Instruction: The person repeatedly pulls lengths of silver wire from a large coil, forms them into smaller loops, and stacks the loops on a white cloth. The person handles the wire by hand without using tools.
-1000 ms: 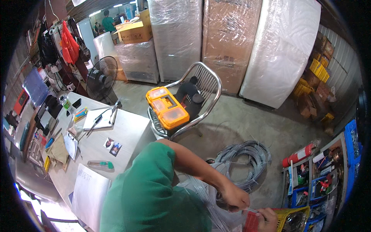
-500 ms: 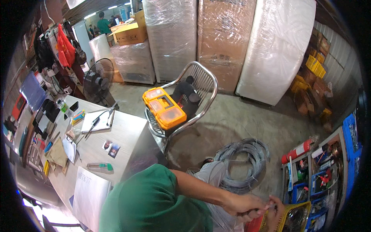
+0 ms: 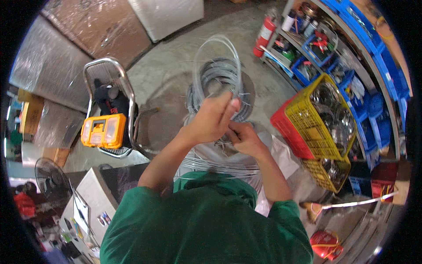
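Note:
My left hand [image 3: 213,116] is closed around a thin, pale wire loop [image 3: 238,72], which stands up beyond the fingers and is slightly blurred. Just right of it and lower, my right hand [image 3: 247,140] has its fingers pressed together close to the left wrist; what they hold is hidden. A large grey wire coil [image 3: 220,69] lies on the floor beyond my hands, partly behind the loop. More wire strands [image 3: 220,168] run across my lap beneath my forearms.
Right of me stand a yellow crate [image 3: 303,119] of shiny metal parts and a red crate [image 3: 285,127]. Blue bins [image 3: 369,105] fill the shelf behind. A fire extinguisher [image 3: 266,35] stands farther off. To the left, a metal chair [image 3: 129,79] carries an orange toolbox [image 3: 103,130].
My view has swung right, away from the desk. Both hands, earlier together beside the crates, are now over my lap in front of the coil, and the left holds up a wire loop.

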Action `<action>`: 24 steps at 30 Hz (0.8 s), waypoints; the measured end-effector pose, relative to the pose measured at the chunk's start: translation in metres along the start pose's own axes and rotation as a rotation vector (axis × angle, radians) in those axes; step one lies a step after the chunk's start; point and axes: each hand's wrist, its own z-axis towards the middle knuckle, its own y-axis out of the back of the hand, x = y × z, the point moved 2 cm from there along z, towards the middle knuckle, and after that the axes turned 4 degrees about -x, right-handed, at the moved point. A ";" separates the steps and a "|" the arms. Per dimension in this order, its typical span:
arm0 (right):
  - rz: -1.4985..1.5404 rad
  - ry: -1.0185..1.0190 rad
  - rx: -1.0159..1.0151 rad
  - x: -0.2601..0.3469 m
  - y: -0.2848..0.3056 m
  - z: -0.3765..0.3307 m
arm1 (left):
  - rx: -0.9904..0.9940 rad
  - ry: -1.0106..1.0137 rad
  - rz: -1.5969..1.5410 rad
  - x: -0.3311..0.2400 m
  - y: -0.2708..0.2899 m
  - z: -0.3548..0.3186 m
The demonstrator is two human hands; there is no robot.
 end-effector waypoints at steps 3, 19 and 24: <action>-0.085 0.050 0.061 0.015 0.008 -0.006 | 0.164 -0.037 0.290 0.023 -0.024 -0.017; -0.454 0.290 -0.020 0.010 0.033 -0.038 | 0.465 -0.275 0.524 0.050 -0.032 -0.079; -0.636 0.370 0.053 0.017 0.030 -0.043 | 0.537 -0.279 0.474 0.052 -0.026 -0.085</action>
